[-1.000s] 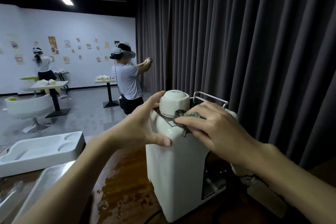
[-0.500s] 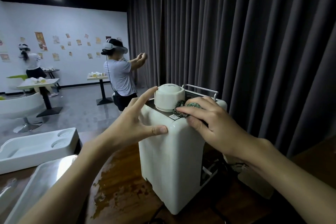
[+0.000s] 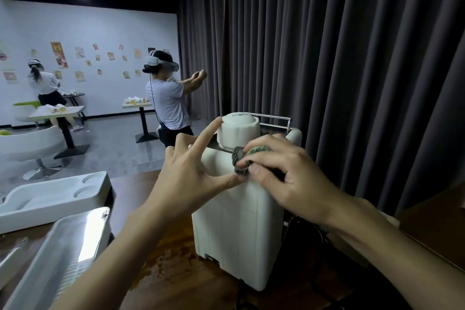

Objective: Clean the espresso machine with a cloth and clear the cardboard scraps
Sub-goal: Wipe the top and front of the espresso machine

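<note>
Right hand (image 3: 289, 181) is gripping cloth (image 3: 241, 161) on espresso machine (image 3: 239, 224) top edge; left hand (image 3: 191, 176), splayed open, is bracing its left side.

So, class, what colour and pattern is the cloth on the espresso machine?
The cloth is dark, striped grey-black with green patches; the head view shows it best.

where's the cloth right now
In the head view, the cloth sits right of centre on the top edge of the espresso machine, gripped in the right hand, just in front of the white cup.
</note>
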Motion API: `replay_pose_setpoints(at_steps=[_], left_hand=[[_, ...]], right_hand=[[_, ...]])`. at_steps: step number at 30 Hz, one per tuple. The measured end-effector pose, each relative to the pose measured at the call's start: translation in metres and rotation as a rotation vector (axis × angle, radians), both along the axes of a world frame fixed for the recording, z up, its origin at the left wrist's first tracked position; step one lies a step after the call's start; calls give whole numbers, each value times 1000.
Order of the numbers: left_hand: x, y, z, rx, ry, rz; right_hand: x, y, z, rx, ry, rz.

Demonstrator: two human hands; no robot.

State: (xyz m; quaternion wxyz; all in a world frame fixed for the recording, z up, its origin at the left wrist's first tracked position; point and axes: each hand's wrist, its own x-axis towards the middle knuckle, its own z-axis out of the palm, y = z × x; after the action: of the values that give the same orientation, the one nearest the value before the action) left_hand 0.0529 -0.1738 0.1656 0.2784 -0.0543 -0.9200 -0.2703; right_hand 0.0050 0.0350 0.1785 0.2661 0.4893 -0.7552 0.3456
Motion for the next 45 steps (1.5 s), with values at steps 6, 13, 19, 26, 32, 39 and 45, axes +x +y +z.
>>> replay_pose_setpoints(at_steps=[6, 13, 19, 26, 32, 39, 45], left_hand=[[8, -7, -1, 50, -40, -51], [25, -7, 24, 133, 76, -167], [43, 18, 53, 637, -32, -419], [39, 13, 50, 1129, -76, -539], [-7, -19, 56, 452, 287, 23], [-51, -19, 50, 194, -37, -90], [-50, -49, 53, 625, -280, -447]], right_hand=[[-3, 3, 5, -49, -18, 8], [10, 0, 10, -173, -84, -66], [24, -21, 17, -362, -43, 7], [25, -41, 24, -236, 87, -49], [1, -23, 19, -168, 23, -272], [-21, -17, 6, -142, -289, -183], [-23, -18, 3, -139, -301, -174]])
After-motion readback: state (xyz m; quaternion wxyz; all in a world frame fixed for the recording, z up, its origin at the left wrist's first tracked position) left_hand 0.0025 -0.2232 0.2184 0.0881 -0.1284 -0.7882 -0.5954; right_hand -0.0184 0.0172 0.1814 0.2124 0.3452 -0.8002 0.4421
